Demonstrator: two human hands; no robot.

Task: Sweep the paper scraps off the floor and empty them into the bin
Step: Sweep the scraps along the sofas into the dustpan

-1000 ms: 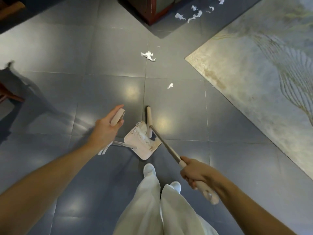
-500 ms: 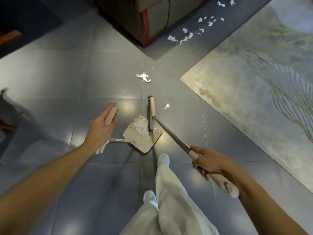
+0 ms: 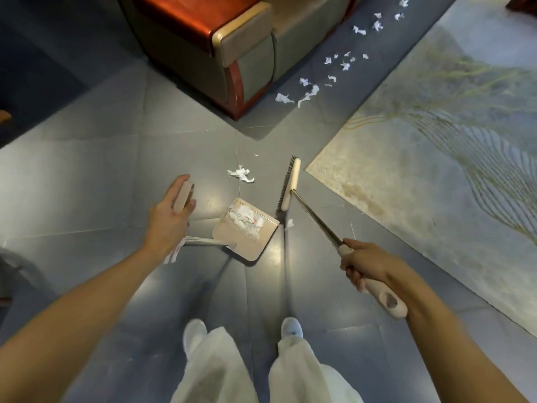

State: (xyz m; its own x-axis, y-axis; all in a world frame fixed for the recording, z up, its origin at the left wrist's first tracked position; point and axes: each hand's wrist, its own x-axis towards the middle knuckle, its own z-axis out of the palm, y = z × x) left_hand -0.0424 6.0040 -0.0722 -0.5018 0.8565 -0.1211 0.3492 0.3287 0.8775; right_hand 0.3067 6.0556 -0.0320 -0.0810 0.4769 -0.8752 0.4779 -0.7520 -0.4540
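One dustpan (image 3: 250, 250) holds a heap of white paper scraps (image 3: 245, 221). The left hand (image 3: 171, 216) has its fingers curled round the dustpan's handle. The right hand (image 3: 364, 264) has its fingers wrapped round one broom (image 3: 290, 184), whose head is just right of the dustpan. Two loose pieces lie near the dustpan: a crumpled scrap (image 3: 240, 175) beyond it and a small scrap (image 3: 289, 223) beside its right edge. Many more scraps (image 3: 308, 93) lie far beyond, by the sofa (image 3: 232, 53).

Beige dustpan (image 3: 255, 247) at centre, white paper scraps (image 3: 245, 221) piled inside; broom (image 3: 316, 218) just right, bristles facing left; crumpled scrap (image 3: 240, 175) just beyond; loose scraps (image 3: 311, 93) trailing far right.
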